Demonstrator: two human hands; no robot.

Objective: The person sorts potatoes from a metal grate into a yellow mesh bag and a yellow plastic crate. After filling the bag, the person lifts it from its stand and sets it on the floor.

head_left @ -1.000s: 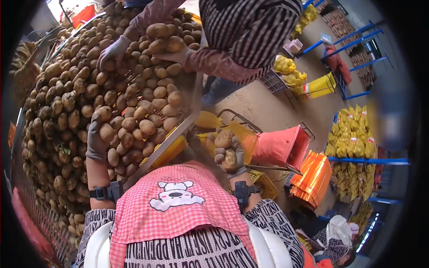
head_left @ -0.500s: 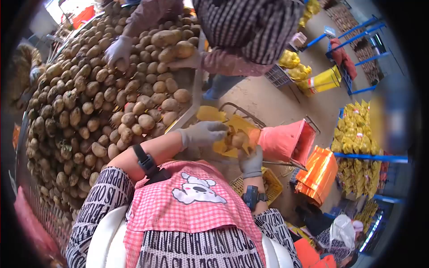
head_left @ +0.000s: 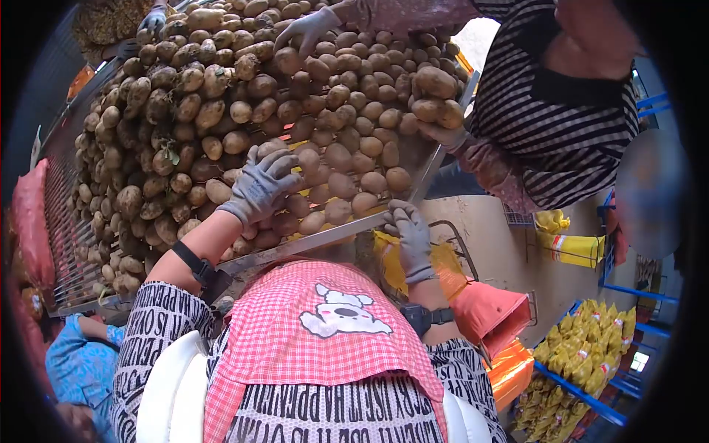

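My left hand (head_left: 260, 184), in a grey glove, lies spread on the heap of potatoes (head_left: 221, 111) near the tray's front. My right hand (head_left: 408, 235), also gloved, rests with its fingers apart on the metal front rim of the tray (head_left: 317, 240) and holds nothing. Just below that hand a yellow net bag (head_left: 391, 262) hangs open. A co-worker in a striped top stands at the right; that person's gloved hand (head_left: 447, 133) cradles two potatoes (head_left: 436, 96) at the tray's right edge, and the other hand (head_left: 306, 29) lies on the heap farther back.
A red net sack (head_left: 487, 310) and an orange one (head_left: 509, 369) hang low to the right of me. Filled yellow bags (head_left: 583, 354) are stacked on blue racks at the lower right. Another person's gloved hand (head_left: 153, 18) reaches the heap at the top left.
Both hands have left the yellow bag, where the potatoes went. My left hand has gone back up onto the heap and my right hand onto the tray's rim. The view has swung left.
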